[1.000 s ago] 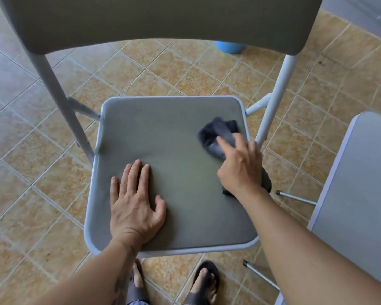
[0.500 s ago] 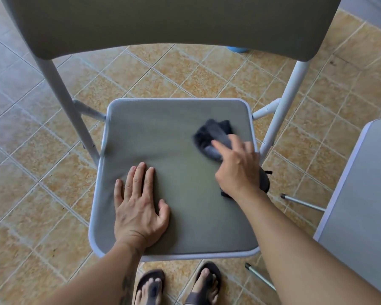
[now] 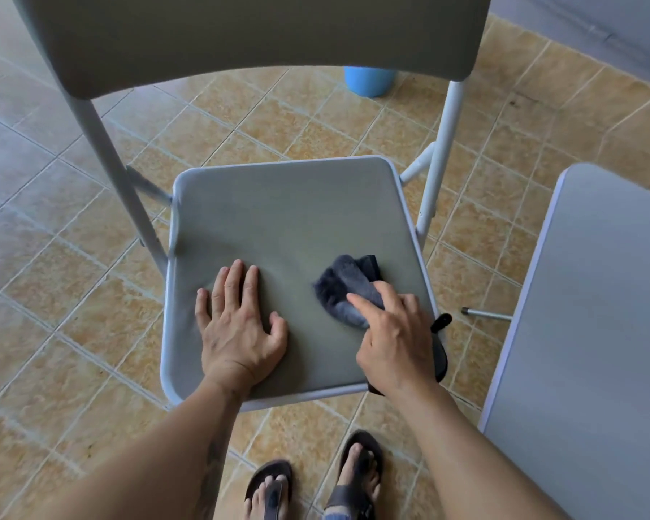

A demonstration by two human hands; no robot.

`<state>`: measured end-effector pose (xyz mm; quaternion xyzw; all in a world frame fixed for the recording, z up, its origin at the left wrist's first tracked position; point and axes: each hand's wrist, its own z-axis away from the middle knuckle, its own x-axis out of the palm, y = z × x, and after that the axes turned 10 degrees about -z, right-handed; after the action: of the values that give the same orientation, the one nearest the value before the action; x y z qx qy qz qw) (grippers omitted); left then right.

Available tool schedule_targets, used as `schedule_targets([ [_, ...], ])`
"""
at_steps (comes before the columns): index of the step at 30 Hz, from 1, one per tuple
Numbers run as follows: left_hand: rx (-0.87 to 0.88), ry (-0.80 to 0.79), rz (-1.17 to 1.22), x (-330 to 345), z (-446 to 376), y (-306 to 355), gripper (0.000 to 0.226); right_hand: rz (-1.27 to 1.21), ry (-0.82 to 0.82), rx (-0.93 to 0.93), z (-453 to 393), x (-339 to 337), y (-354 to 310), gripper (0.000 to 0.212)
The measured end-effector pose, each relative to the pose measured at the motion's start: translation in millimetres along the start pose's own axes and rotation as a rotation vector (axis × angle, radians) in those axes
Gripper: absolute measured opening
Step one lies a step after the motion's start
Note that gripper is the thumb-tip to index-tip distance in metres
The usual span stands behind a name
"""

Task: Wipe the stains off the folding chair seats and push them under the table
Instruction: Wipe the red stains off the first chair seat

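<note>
Since a moment ago the cloth (image 3: 348, 290) has slid toward the seat's (image 3: 289, 212) near edge, bunched under the right hand (image 3: 394, 339), whose fingers pinch it. Unwiped seat lies beyond. Left hand (image 3: 239, 328) lies flat, fingers spread, on the near-left seat.

Sunlit tan tiled floor (image 3: 241, 122)

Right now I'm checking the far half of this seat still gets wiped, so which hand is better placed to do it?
The right hand: it already grips the dark cloth on the seat. The left hand lies flat and empty on the seat, apparently bracing the chair.
</note>
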<state>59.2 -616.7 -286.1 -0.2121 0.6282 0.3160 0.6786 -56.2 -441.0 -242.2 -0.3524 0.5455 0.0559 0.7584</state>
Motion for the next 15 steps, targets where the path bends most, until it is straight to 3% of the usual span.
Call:
schedule_targets([
  [3,0.038,-0.047,0.029,-1.4,1.0,-6.7,0.081,0.016,0.039,0.17,14.4,-2.1,-7.5,0.061],
  [8,0.134,-0.222,0.026,-30.4,-5.8,-20.8,0.082,-0.143,-0.129,0.326,33.3,-24.4,-19.8,0.06],
  [15,0.182,-0.122,0.254,-134.7,13.7,38.2,0.063,-0.213,-0.061,0.372,78.6,-96.4,-41.2,0.054],
])
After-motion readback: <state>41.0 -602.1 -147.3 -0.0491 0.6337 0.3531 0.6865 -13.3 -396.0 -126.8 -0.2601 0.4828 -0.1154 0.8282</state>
